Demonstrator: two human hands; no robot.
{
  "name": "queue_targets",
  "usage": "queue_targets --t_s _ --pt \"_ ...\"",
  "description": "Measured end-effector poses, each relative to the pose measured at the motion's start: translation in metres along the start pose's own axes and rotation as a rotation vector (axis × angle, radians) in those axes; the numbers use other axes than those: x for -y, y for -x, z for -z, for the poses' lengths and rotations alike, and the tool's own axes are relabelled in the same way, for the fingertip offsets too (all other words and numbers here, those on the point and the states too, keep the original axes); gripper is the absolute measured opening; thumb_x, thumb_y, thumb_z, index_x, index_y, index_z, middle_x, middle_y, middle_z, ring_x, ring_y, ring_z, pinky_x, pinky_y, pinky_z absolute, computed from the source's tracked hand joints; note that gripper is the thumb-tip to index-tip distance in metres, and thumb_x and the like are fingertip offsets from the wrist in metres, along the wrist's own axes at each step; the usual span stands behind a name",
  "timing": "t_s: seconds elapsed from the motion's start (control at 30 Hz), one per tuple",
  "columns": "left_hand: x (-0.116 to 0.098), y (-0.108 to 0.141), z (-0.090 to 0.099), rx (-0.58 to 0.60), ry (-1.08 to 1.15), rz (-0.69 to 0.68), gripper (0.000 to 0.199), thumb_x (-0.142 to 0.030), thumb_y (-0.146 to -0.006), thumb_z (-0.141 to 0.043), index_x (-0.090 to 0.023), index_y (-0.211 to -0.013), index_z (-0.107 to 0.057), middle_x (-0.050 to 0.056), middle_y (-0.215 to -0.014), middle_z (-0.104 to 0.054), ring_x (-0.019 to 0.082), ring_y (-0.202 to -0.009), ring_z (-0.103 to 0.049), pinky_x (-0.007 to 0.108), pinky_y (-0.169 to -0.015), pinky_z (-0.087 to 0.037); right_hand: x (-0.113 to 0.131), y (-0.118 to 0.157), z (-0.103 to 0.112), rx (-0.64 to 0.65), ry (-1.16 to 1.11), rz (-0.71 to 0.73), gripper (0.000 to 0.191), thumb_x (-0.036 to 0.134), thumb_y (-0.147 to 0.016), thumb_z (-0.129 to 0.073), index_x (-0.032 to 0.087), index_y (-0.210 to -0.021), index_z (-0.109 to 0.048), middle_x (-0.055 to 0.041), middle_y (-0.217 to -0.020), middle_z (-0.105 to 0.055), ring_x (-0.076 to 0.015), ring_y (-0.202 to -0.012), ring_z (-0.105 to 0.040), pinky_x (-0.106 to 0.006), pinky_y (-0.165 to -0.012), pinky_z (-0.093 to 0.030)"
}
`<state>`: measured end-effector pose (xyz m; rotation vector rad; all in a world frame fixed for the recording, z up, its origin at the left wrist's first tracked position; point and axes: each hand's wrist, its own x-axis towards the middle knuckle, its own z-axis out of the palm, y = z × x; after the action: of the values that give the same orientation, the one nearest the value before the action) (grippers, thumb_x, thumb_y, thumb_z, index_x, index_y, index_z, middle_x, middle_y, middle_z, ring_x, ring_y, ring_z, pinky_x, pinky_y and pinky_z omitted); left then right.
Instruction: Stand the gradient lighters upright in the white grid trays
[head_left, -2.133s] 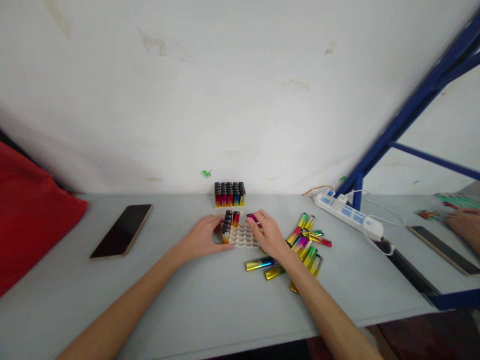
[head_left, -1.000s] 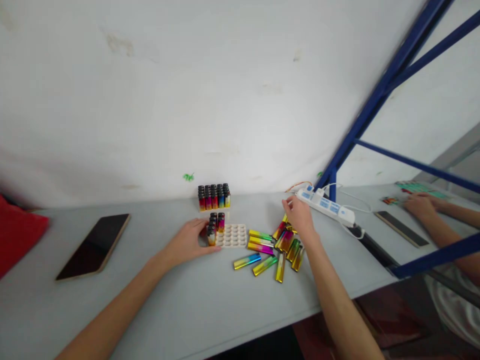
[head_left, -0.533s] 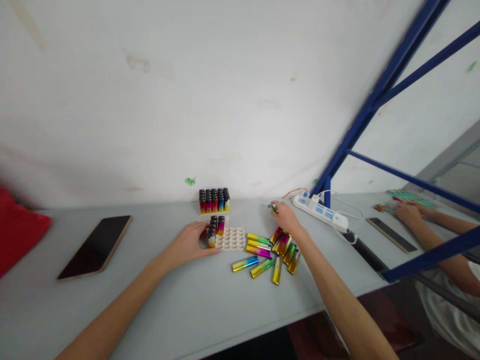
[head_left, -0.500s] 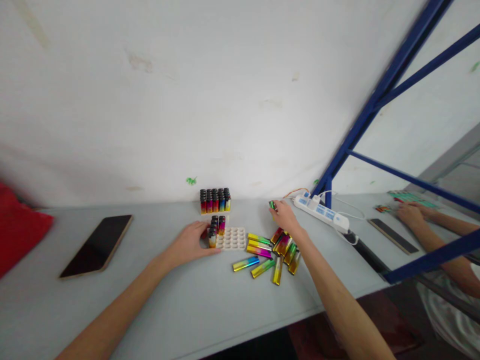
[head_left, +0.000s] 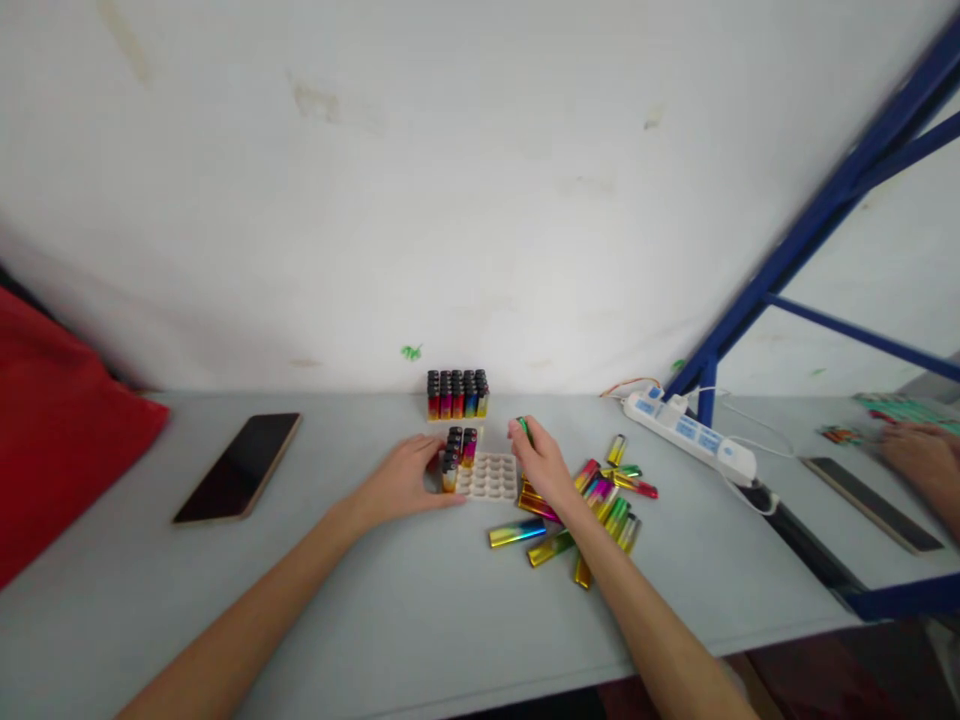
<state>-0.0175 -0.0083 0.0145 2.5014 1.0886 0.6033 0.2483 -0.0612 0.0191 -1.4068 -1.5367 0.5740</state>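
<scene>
My left hand rests at the left end of a white tray with round holes, fingers and thumb spread around its edge and the upright lighters standing there. Closed around a green lighter, my right hand hovers just right of the tray's far corner. Loose metallic lighters in yellow, blue, pink and green lie in a pile under and beside my right forearm. Behind the tray stands a full block of upright lighters with black tops.
A dark tablet-like slab lies on the grey table at left, beside red fabric. To the right are a white power strip with cables and a blue metal frame. Another person's hand is at the far right.
My right hand has moved left toward the tray with the lighter. The view has shifted, and more loose lighters show right of my right forearm. My left hand stays at the tray.
</scene>
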Motion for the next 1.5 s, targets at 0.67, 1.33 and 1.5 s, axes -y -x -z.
queue_targets --t_s 0.67,1.33,1.5 --pt "-0.003 -0.001 0.003 0.028 -0.017 0.023 0.062 -0.076 -0.074 -0.089 -0.023 -0.102 -0.074 0.01 -0.105 -0.081 0.036 -0.098 -0.076 0.046 -0.096 -0.059 0.011 0.01 0.002 0.007 0.136 0.021 0.04 0.056 -0.113 -0.044 0.028 -0.087 -0.053 0.0017 -0.075 -0.061 -0.0203 -0.075 -0.059 -0.031 -0.071 -0.045" --pt "0.003 0.001 -0.003 0.019 0.009 0.003 0.065 -0.075 -0.074 -0.092 -0.024 -0.111 -0.077 0.013 -0.117 -0.084 0.038 -0.111 -0.076 0.048 -0.104 -0.059 0.028 0.013 -0.016 0.333 0.565 0.221 0.019 0.036 -0.119 -0.062 0.02 -0.109 -0.068 -0.0109 -0.103 -0.082 -0.0237 -0.093 -0.078 -0.031 -0.083 -0.052" --pt "0.0 0.0 0.0 0.035 -0.019 0.004 0.062 -0.072 -0.074 -0.092 -0.024 -0.11 -0.076 0.012 -0.114 -0.083 0.038 -0.108 -0.076 0.047 -0.1 -0.059 0.045 0.016 -0.014 0.404 0.671 0.215 0.022 0.036 -0.122 -0.055 0.019 -0.122 -0.069 -0.0122 -0.113 -0.082 -0.024 -0.096 -0.079 -0.032 -0.082 -0.052"
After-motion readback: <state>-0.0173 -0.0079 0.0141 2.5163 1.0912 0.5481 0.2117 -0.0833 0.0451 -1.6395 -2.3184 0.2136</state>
